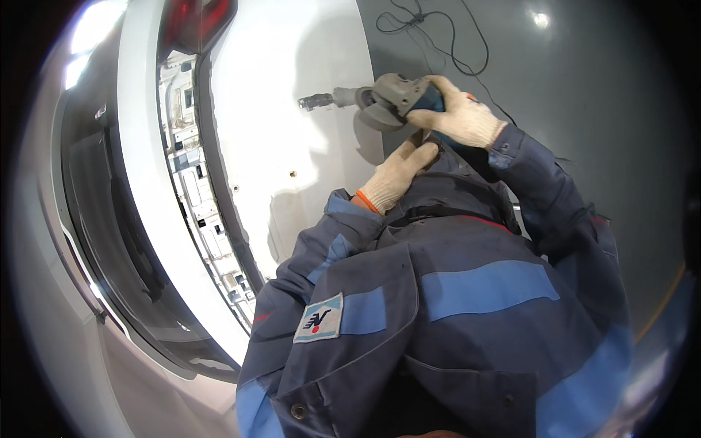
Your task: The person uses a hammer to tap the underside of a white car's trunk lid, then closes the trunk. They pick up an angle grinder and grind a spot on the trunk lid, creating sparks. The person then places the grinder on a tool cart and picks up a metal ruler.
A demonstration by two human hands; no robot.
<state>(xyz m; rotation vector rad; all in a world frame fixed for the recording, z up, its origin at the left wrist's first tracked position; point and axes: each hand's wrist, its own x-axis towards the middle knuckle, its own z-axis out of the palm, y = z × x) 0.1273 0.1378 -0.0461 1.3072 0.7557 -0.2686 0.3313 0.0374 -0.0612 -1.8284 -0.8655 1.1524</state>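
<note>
An angle grinder (398, 95) with a grey head, a blue body and a round guard is held over the edge of a white car panel (270, 139). My right hand (466, 119), in a cream knitted glove, wraps round the blue body just behind the head. Below it, my gloved left hand (400, 173) is closed on the grinder's dark side grip, which its fingers mostly hide. A disc seems to sit under the guard, though its face is hard to make out. Left of the head, a dark rough patch (316, 101) shows on the panel.
A red tail lamp (196, 22) sits at the far left, above an exposed strip of white bodywork (197, 182) with holes. Dark glass (109, 197) lies beyond it. On the grey floor (584, 109) a black cable (453, 36) lies in loops, trailing toward my right arm.
</note>
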